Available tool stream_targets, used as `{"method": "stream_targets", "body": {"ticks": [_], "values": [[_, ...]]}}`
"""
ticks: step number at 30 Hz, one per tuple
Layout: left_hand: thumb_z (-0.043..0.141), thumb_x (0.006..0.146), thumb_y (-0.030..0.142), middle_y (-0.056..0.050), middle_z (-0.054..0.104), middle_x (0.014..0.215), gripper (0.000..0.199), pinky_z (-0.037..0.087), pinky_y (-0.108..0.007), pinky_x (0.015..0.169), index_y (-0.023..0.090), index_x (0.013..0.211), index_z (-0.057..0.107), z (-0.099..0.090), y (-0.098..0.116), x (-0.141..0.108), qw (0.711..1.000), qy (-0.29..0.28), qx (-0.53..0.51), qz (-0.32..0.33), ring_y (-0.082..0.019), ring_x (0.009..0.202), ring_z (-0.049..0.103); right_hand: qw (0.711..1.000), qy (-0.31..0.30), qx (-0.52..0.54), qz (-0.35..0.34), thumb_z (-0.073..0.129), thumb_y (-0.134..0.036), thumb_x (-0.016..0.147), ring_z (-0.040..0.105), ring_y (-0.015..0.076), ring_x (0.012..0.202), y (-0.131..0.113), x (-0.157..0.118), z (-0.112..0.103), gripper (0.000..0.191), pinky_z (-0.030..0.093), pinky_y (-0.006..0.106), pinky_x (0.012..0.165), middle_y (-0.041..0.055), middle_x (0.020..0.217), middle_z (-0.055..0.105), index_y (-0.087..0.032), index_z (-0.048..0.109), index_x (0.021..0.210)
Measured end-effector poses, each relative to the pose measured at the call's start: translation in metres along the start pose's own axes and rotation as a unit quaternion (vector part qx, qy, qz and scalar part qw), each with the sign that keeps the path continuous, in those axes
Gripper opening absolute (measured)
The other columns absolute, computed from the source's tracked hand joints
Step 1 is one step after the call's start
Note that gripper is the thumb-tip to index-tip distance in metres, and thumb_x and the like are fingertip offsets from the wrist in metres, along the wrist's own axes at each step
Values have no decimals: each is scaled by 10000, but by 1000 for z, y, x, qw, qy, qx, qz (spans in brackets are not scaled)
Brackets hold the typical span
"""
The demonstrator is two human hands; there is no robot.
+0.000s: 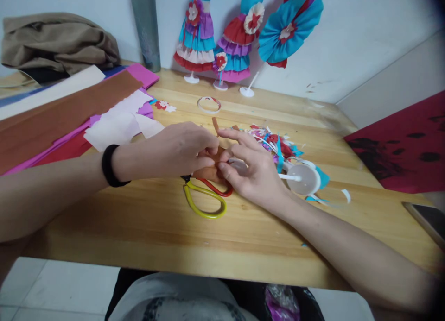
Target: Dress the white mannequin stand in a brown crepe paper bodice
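Observation:
Both hands meet over the middle of the table, closed on a small piece of brown crepe paper [209, 173]. My left hand [177, 147] pinches it from the left, fingers curled. My right hand [255, 170] grips its right side between thumb and fingers, with the index finger stretched above. A narrow brown strip [215, 123] sticks up past the fingertips. Something pale shows between my right fingers, mostly hidden. Just below the paper lie scissors [209, 215] with one yellow and one red handle, their blades covered. A white stand with a round base [302, 180] lies tipped beside my right hand.
Crepe paper sheets [76, 101] are stacked at left, near a bundled brown cloth [59, 43] and a bottle [146, 29]. Ruffled paper dresses [194, 45] on stands line the wall. Colourful scraps [285, 147], a tape ring [209, 111] and a phone [426, 219] lie around.

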State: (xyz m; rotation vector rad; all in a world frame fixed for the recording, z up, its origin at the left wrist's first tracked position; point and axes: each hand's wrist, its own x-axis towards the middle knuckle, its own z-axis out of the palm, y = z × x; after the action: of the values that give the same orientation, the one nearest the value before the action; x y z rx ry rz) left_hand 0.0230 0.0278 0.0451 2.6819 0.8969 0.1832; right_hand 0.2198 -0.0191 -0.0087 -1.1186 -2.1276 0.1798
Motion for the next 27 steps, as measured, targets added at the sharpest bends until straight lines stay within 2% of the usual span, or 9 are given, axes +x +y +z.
{"method": "stream_targets", "body": {"ticks": [8, 13, 17, 23, 27], "values": [[577, 827, 134, -10, 653, 759, 114, 341, -218, 672, 151, 827, 690, -1, 0, 1, 999, 5, 6, -32, -127, 703, 538, 985, -19, 139, 104, 638, -174, 803, 622, 291, 1212, 1, 5, -2, 129, 477, 497, 1012, 116, 1212, 695, -216, 595, 689], [541, 834, 148, -9, 622, 711, 143, 363, -229, 670, 141, 814, 682, 5, 0, 4, 998, 16, 36, -53, -127, 656, 509, 975, -15, 169, 145, 650, -204, 815, 644, 277, 1178, 3, 6, -1, 152, 489, 458, 995, 104, 1181, 707, -213, 604, 670], [522, 845, 168, -6, 628, 710, 170, 378, -231, 656, 143, 818, 688, 10, -1, 4, 998, 33, 39, -43, -126, 639, 508, 967, -18, 176, 181, 668, -232, 784, 639, 293, 1180, 4, 8, -1, 151, 487, 464, 982, 101, 1075, 732, -219, 624, 641], [528, 853, 156, -6, 656, 746, 162, 384, -208, 661, 133, 832, 688, 12, -5, 3, 998, 52, 4, -29, -117, 669, 546, 959, -33, 207, 190, 670, -271, 775, 673, 297, 1094, 3, 9, -3, 199, 494, 469, 962, 111, 1067, 733, -221, 615, 590], [525, 875, 170, -10, 667, 750, 175, 380, -203, 652, 130, 847, 694, 13, -5, 3, 998, 58, -1, -32, -121, 683, 560, 958, -40, 209, 192, 659, -290, 791, 676, 282, 1070, 3, 10, -4, 230, 501, 447, 942, 94, 991, 739, -226, 602, 577]]}}
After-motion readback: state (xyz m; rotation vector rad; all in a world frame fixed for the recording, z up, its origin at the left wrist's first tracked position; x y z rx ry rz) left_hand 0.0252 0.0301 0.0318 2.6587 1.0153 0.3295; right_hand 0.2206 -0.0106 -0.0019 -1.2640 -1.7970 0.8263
